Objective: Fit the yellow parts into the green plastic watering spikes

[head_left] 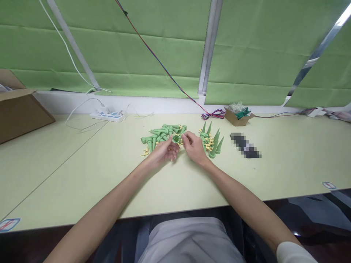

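My left hand (166, 150) is closed around a green plastic spike (176, 139), whose round open end faces me. Close beside that opening is my right hand (193, 145), its thumb and fingertips pinched together; whatever they hold is too small to make out. Behind my left hand lies a pile of green hollow spikes (155, 138). Several small yellow valve pieces (145, 152) lie at its near left side. To the right of my right hand, more green spikes (216, 143) stand point up, with yellow pieces (208, 142) among them.
A small cardboard box (238, 117) with clear and green plastic stands at the back right, beside a coiled red-blue cable (213, 114). A blurred dark object (245, 145) lies on the right. A power strip (108, 115) and large carton (23, 109) are on the left.
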Demonstrator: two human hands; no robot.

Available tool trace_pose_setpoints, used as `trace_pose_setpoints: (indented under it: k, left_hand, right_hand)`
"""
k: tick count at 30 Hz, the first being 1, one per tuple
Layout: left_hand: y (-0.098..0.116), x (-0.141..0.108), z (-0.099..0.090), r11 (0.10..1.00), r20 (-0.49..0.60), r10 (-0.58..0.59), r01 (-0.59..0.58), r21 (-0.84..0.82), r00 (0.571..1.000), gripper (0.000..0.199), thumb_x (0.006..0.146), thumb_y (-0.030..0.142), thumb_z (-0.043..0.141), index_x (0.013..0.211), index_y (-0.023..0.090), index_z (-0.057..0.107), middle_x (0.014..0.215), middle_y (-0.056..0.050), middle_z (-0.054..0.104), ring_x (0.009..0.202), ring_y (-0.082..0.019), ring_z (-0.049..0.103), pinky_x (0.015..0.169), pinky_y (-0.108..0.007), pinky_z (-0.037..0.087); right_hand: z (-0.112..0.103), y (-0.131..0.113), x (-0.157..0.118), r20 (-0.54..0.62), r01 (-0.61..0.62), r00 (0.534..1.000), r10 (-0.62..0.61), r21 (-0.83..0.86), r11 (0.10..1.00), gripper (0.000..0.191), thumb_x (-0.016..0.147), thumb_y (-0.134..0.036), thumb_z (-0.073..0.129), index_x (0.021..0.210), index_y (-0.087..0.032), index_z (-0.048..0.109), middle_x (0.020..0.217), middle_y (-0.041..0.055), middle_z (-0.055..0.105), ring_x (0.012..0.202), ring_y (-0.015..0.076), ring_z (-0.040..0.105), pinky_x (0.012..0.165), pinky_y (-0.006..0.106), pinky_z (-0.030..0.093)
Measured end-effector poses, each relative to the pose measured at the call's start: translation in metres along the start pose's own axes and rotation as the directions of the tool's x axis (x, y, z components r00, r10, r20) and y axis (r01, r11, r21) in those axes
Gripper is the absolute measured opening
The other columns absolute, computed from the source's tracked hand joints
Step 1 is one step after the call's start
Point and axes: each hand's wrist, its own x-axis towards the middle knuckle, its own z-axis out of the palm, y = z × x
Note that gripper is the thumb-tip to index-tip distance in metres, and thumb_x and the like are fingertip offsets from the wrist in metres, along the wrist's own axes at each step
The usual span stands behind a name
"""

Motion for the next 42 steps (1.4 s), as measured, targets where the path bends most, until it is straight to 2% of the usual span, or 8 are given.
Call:
trace_pose_setpoints:
  k: [2, 5, 12, 16, 23, 31, 37, 42]
  left_hand:
    - [0.002, -0.001, 0.001, 0.995, 0.063, -0.083, 0.087, -0.055, 0.995, 0.054, 0.089, 0.065, 0.067, 0.074, 0.013, 0.070, 0.070, -0.008, 0.063, 0.054, -0.012, 0.056, 0.043, -0.022, 0.043]
    - [0.003, -0.002, 0.000, 0.990, 0.073, -0.105, 0.111, -0.085, 0.992, 0.052, 0.091, 0.061, 0.067, 0.075, 0.012, 0.071, 0.072, -0.008, 0.064, 0.055, -0.012, 0.056, 0.044, -0.022, 0.044]
    - [0.002, -0.002, -0.001, 0.994, 0.038, -0.027, 0.031, -0.110, 0.999, 0.037, 0.092, 0.050, 0.068, 0.085, 0.013, 0.071, 0.082, -0.010, 0.068, 0.057, -0.014, 0.060, 0.045, -0.025, 0.047]
    - [0.002, -0.003, 0.000, 0.996, 0.009, 0.052, -0.052, -0.069, 0.999, 0.031, 0.084, 0.044, 0.078, 0.082, 0.015, 0.067, 0.070, -0.004, 0.061, 0.056, -0.015, 0.060, 0.046, -0.025, 0.045]
    - [-0.001, -0.004, -0.002, 0.963, 0.048, 0.230, -0.234, 0.133, 0.972, 0.038, 0.078, 0.052, 0.083, 0.086, 0.017, 0.070, 0.076, -0.002, 0.058, 0.063, -0.014, 0.059, 0.052, -0.026, 0.045]
    - [0.002, -0.009, 0.003, 0.825, 0.043, 0.388, -0.368, 0.428, 0.920, 0.031, 0.081, 0.050, 0.078, 0.082, 0.020, 0.067, 0.067, -0.001, 0.057, 0.054, -0.013, 0.050, 0.053, -0.029, 0.040]
    - [-0.003, -0.006, 0.003, 0.703, -0.012, 0.559, -0.465, 0.538, 0.829, 0.024, 0.079, 0.043, 0.077, 0.088, 0.021, 0.073, 0.099, -0.006, 0.060, 0.068, -0.014, 0.055, 0.060, -0.028, 0.046]
    - [-0.005, -0.005, 0.003, 0.670, 0.005, 0.559, -0.456, 0.585, 0.829, 0.030, 0.083, 0.040, 0.072, 0.106, 0.021, 0.075, 0.109, -0.008, 0.061, 0.067, -0.014, 0.057, 0.059, -0.029, 0.047]
  right_hand:
    - [0.000, -0.001, 0.000, 0.020, 0.005, 1.000, -0.005, -0.002, 1.000, 0.035, 0.102, -0.048, 0.045, 0.077, -0.023, 0.051, 0.063, -0.0031, 0.049, 0.057, 0.0140, 0.045, 0.061, 0.028, 0.037]
    - [0.000, -0.001, 0.000, 0.030, 0.007, 1.000, -0.007, 0.007, 1.000, 0.034, 0.101, -0.047, 0.046, 0.077, -0.023, 0.051, 0.063, -0.0034, 0.049, 0.058, 0.0139, 0.045, 0.061, 0.029, 0.036]
    - [-0.001, -0.001, 0.001, 0.043, -0.004, 0.999, 0.004, -0.020, 1.000, 0.029, 0.100, -0.043, 0.047, 0.079, -0.023, 0.051, 0.063, -0.0037, 0.050, 0.057, 0.0137, 0.045, 0.060, 0.028, 0.036]
    - [0.000, 0.003, 0.002, 0.038, 0.006, 0.999, -0.005, -0.026, 1.000, 0.032, 0.099, -0.045, 0.047, 0.076, -0.023, 0.050, 0.059, -0.0048, 0.046, 0.055, 0.0131, 0.042, 0.059, 0.028, 0.034]
    - [0.002, 0.007, 0.003, 0.004, 0.000, 1.000, 0.001, -0.084, 0.996, 0.033, 0.098, -0.045, 0.047, 0.073, -0.023, 0.049, 0.059, -0.0042, 0.047, 0.054, 0.0126, 0.041, 0.058, 0.028, 0.033]
    - [0.002, 0.006, 0.005, -0.028, -0.027, 0.999, 0.024, -0.114, 0.993, 0.033, 0.095, -0.039, 0.048, 0.066, -0.023, 0.045, 0.056, -0.0044, 0.044, 0.054, 0.0128, 0.038, 0.059, 0.028, 0.033]
    - [0.003, 0.009, 0.005, -0.044, -0.047, 0.998, 0.043, -0.108, 0.993, 0.033, 0.093, -0.038, 0.049, 0.064, -0.023, 0.046, 0.053, -0.0049, 0.043, 0.052, 0.0124, 0.036, 0.057, 0.028, 0.031]
    - [0.005, 0.011, 0.005, -0.072, -0.054, 0.996, 0.047, -0.092, 0.994, 0.035, 0.094, -0.043, 0.048, 0.066, -0.022, 0.049, 0.056, -0.0035, 0.046, 0.054, 0.0130, 0.039, 0.058, 0.028, 0.031]
